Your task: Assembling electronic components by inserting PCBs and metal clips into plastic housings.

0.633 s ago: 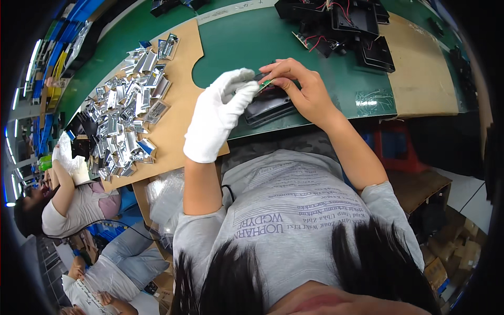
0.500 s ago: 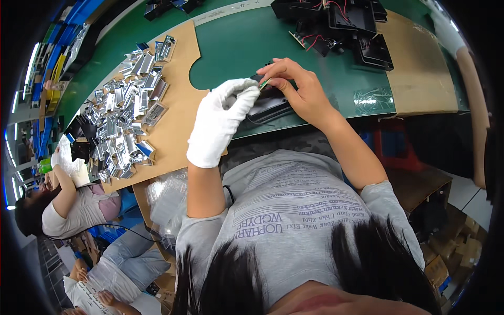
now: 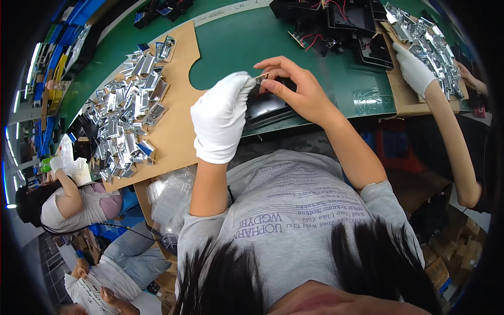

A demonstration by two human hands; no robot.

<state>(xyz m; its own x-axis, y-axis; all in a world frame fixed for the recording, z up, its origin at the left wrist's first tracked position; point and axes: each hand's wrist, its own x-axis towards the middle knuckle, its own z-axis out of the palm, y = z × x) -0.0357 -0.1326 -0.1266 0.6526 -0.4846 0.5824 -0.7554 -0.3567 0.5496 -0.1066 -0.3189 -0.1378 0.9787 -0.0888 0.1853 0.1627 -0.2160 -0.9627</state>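
My left hand [image 3: 221,118], in a white glove, pinches a small thin board [image 3: 261,76] that shows nearly edge-on at its fingertips. From the other side my bare right hand [image 3: 298,92] closes in, its fingers curled and its thumb beside the board. What lies between those right fingers is hidden. A black plastic case [image 3: 268,109] with a glossy face sits under both hands at the table's near edge. A bit of red wire shows between the hands, just above the case.
Many shiny silver parts [image 3: 126,113] lie heaped on a cardboard sheet [image 3: 178,73] at left. Black housings [image 3: 352,23] with red wires stand at the far right of the green table [image 3: 231,47]. A co-worker's gloved hand [image 3: 415,71] touches cardboard holding more silver parts [image 3: 428,47].
My left hand has rolled over, turning the small board, which showed a green edge before. At right, silver parts now cover the cardboard, and the co-worker's gloved hand has come nearer.
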